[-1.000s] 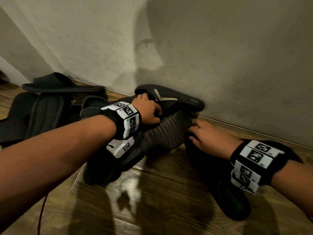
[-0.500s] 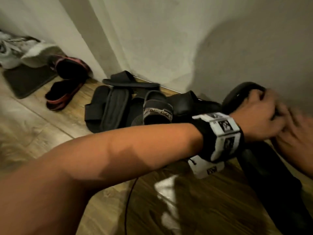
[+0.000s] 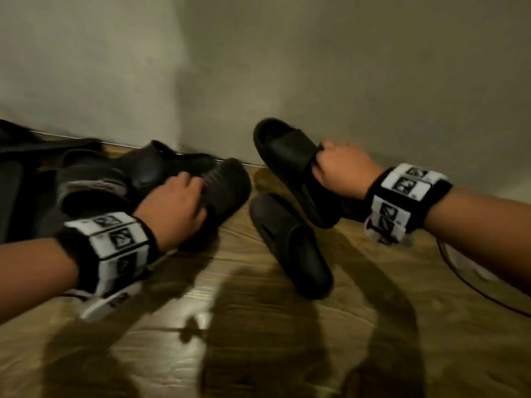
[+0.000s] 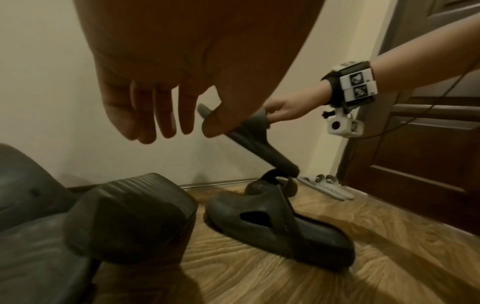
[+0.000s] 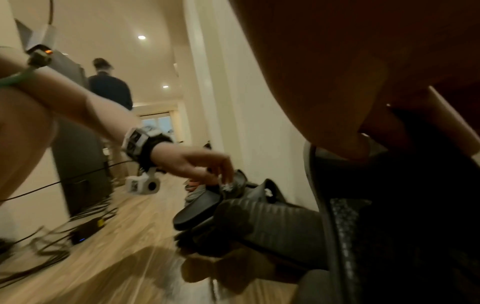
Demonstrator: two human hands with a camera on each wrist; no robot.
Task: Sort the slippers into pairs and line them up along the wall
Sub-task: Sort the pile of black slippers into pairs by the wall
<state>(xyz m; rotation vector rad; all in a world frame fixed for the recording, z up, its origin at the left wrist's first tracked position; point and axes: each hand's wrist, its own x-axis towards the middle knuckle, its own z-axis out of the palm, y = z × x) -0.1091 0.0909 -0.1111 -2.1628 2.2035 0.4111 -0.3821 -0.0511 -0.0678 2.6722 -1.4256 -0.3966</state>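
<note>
Nearest the camera: wooden floor (image 3: 258, 354), bare planks crossed by shadows of both arms.

Next out, a black slide (image 3: 290, 248) lies flat on the floor between the two hands, untouched, strap with a side cut-out. In the left wrist view the same slide (image 4: 280, 224) sits alone on the planks.

Left hand (image 3: 175, 208): fingers straight and loosely spread, so the grip is spread and holds nothing. It hovers over a ribbed black slipper (image 3: 227, 188) that rests tilted against the pile; the head view suggests contact, but the left wrist view shows the fingers (image 4: 161, 115) hanging clear above the ribbed slipper (image 4: 130, 216). Cannot tell for certain whether they touch.

Left of that, a heap of dark slippers (image 3: 86, 182), unsorted and overlapping, close to the wall.

Right hand (image 3: 342, 170): grip curled round the strap of a second black slide (image 3: 287, 156), pinching it. This slide is lifted off the floor and tilted, toe end up near the wall, heel end pointing down over the flat slide. The left wrist view confirms this raised slide (image 4: 254, 142) is in the air, heel end lowest.

Farthest: the plain wall (image 3: 316, 67), with its baseboard edge behind the pile. In the left wrist view, a pair of pale slippers (image 4: 324, 187) beside a dark wooden door (image 4: 415, 154).
</note>
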